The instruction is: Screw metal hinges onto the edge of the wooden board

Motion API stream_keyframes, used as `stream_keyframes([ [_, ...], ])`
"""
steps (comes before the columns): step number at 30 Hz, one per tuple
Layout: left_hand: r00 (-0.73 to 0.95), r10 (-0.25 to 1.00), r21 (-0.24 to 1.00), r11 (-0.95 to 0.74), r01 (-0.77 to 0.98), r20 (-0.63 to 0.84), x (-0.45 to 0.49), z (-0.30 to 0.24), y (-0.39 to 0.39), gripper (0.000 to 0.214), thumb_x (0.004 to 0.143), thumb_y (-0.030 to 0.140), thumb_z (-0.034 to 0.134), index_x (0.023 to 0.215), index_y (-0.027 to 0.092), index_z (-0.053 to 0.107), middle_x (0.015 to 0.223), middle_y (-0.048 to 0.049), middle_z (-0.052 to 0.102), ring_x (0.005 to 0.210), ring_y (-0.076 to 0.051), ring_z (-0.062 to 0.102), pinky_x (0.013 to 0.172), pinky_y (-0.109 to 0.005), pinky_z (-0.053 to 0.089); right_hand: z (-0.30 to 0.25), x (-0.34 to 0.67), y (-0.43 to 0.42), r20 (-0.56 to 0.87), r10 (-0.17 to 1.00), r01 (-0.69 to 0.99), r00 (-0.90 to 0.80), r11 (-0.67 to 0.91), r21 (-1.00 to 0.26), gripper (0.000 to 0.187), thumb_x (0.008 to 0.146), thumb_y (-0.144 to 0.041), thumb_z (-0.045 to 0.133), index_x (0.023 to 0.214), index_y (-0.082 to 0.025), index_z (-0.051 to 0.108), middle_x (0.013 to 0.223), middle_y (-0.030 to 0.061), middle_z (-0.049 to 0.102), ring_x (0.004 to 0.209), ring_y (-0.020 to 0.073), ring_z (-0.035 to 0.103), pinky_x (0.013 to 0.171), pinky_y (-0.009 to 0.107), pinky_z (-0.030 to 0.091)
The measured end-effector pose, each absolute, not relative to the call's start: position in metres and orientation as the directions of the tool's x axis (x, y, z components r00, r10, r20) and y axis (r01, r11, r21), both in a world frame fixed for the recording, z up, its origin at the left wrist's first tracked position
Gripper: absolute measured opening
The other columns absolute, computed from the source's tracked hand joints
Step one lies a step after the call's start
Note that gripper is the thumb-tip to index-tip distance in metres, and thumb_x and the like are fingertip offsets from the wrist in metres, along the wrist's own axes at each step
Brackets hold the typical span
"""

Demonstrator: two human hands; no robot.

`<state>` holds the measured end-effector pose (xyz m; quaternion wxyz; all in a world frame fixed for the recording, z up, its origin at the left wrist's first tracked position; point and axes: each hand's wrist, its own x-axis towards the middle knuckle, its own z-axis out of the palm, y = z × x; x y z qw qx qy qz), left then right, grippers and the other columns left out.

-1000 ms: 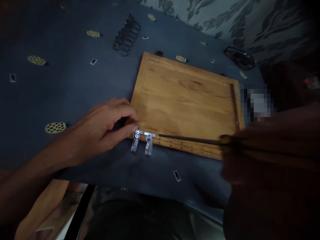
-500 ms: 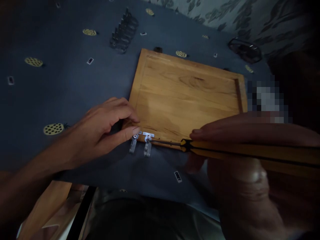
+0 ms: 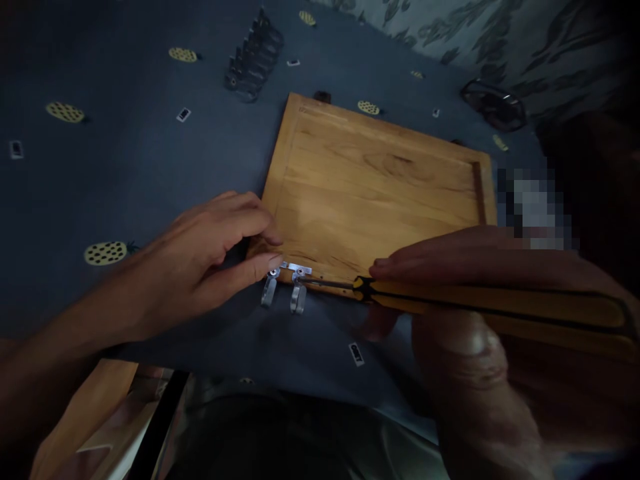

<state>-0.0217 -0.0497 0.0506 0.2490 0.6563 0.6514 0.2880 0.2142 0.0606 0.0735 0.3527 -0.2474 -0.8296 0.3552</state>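
A wooden board [image 3: 370,193] lies on a dark blue patterned cloth [image 3: 125,167]. Two small metal hooks [image 3: 285,287] sit at its near left corner, hanging over the edge. My left hand [image 3: 210,257] rests at that corner, thumb and fingers pinched on the left hook and the board's corner. My right hand [image 3: 475,313] is wrapped round a yellow and black screwdriver [image 3: 480,307]. Its thin shaft runs left along the board's near edge, and the tip meets the screw on the right hook.
A row of dark metal hooks [image 3: 253,57] lies on the cloth at the back. A dark ring-shaped object [image 3: 493,107] sits at the back right near a leaf-patterned fabric. A wooden piece [image 3: 85,417] shows below the cloth's near edge at the lower left.
My right hand has come into view with the screwdriver and moved left, bringing the tip from mid-edge of the board onto the right hook's screw. My left hand has stayed at the corner.
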Motion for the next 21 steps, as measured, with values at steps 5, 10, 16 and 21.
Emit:
stream_keyframes([
  [5,-0.032,0.996,0.719,-0.035,0.694,0.080,-0.0184,0.0466,-0.0518,0.019,0.106,0.038,0.056,0.099,0.025,0.067,0.110,-0.0038,0.072,0.102,-0.023,0.066,0.084,-0.036,0.052,0.0718,0.2161,0.0599,0.390,0.603,0.193,-0.696,0.680,-0.707,0.030,0.105,-0.056,0.059,0.105,-0.030,0.074,0.090,0.0012,0.074,0.065,0.0152,0.068,0.059,0.036,0.058],
  [10,-0.024,0.995,0.717,-0.054,0.695,0.098,-0.0180,0.0463,-0.0513,0.019,0.107,0.037,0.055,0.100,0.024,0.068,0.107,-0.0038,0.071,0.101,-0.023,0.066,0.084,-0.036,0.053,0.0706,0.2120,0.0583,0.429,0.597,0.176,-0.678,0.698,-0.694,0.031,0.102,-0.058,0.063,0.101,-0.030,0.075,0.088,0.0022,0.076,0.058,0.0165,0.068,0.052,0.036,0.056],
  [16,-0.013,0.996,0.713,-0.056,0.699,0.091,-0.0198,0.0465,-0.0509,0.019,0.106,0.037,0.055,0.097,0.024,0.067,0.110,-0.0049,0.072,0.103,-0.024,0.067,0.084,-0.038,0.054,0.0678,0.2103,0.0561,0.460,0.566,0.167,-0.684,0.735,-0.657,0.026,0.104,-0.055,0.062,0.104,-0.031,0.073,0.085,0.0037,0.076,0.060,0.0192,0.068,0.049,0.037,0.053],
  [21,-0.021,0.991,0.716,-0.081,0.693,0.132,-0.0185,0.0442,-0.0515,0.019,0.107,0.035,0.056,0.100,0.022,0.068,0.110,-0.0040,0.073,0.102,-0.022,0.066,0.084,-0.036,0.052,0.0687,0.2083,0.0530,0.468,0.561,0.179,-0.683,0.750,-0.637,0.027,0.105,-0.054,0.061,0.103,-0.029,0.072,0.085,0.0012,0.075,0.061,0.0158,0.069,0.053,0.034,0.056],
])
